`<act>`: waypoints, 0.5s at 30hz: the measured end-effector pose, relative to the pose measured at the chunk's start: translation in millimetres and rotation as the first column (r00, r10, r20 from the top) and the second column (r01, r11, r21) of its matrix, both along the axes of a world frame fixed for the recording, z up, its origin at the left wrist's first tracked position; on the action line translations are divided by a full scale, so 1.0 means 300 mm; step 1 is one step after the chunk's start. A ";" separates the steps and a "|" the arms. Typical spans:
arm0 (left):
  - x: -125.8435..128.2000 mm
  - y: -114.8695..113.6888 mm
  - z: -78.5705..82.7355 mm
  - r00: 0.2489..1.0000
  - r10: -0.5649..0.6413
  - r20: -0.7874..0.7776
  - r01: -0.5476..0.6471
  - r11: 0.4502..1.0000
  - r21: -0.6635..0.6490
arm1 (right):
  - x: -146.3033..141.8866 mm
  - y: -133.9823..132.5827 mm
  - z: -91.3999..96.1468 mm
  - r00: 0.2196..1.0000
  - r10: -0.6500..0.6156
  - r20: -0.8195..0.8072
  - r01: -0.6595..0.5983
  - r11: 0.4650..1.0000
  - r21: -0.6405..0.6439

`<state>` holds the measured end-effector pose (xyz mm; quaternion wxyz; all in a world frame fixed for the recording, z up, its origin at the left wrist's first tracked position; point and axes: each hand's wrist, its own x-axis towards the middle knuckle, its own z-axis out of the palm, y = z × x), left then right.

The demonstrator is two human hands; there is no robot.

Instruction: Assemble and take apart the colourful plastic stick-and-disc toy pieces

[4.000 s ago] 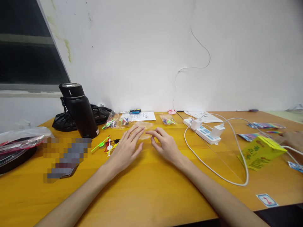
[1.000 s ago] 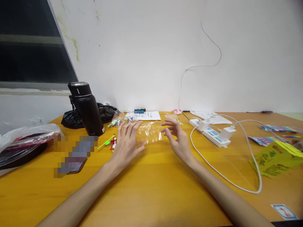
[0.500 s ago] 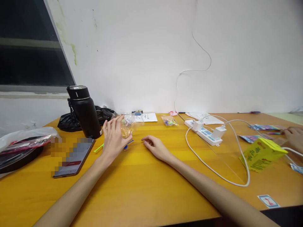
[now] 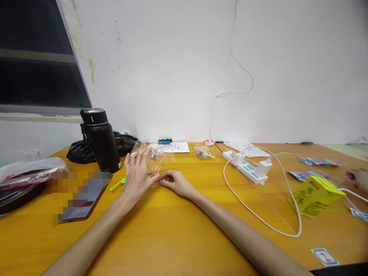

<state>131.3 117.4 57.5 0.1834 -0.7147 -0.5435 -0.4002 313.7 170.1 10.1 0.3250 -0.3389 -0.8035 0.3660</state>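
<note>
My left hand [image 4: 138, 174] is palm down with its fingers stretched forward over a crinkled clear plastic bag [image 4: 161, 158]. Small coloured bits show through the film. Beside its thumb lies a thin blue plastic stick [image 4: 157, 181], mostly hidden by the hand. My right hand [image 4: 177, 184] rests on the table with thumb and forefinger pinched at the right end of that stick. A bright green plastic piece [image 4: 117, 184] pokes out to the left of my left hand, flat on the table.
At left stand a black bottle [image 4: 102, 143] and a phone [image 4: 86, 203], near a black bag [image 4: 80, 151]. Further back lie a small bag of coloured pieces [image 4: 204, 152] and paper [image 4: 181, 147]. A power strip [image 4: 250, 171] with looping cables, a yellow box [image 4: 314, 196] and another person's hand [image 4: 359, 178] are rightward.
My right hand has moved left, up to the blue stick, and its fingertips have closed there. The left hand stays over the bag. The view has tilted slightly upward.
</note>
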 end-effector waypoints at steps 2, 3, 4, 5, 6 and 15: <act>0.000 -0.004 0.003 1.000 -0.007 0.007 0.007 1.000 -0.016 | 0.019 -0.006 0.008 0.999 0.032 -0.007 -0.032 0.999 -0.041; -0.001 -0.006 0.005 1.000 -0.013 0.012 0.013 1.000 -0.022 | 0.035 -0.010 0.014 0.998 0.056 -0.005 -0.056 0.997 -0.056; -0.003 -0.006 0.007 1.000 -0.023 0.018 0.023 0.999 -0.025 | 0.054 -0.016 0.022 0.997 0.081 0.002 -0.081 0.995 -0.066; -0.004 -0.006 0.009 0.999 -0.037 0.025 0.037 0.999 -0.025 | 0.078 -0.023 0.030 0.994 0.105 0.011 -0.104 0.992 -0.073; -0.006 -0.005 0.009 0.998 -0.052 0.033 0.052 0.998 -0.020 | 0.104 -0.030 0.039 0.992 0.128 0.021 -0.126 0.989 -0.082; -0.017 0.003 -0.002 1.000 -0.032 -0.002 0.031 0.998 -0.051 | 0.239 -0.025 0.112 0.946 -0.026 -0.322 -0.016 0.992 -0.127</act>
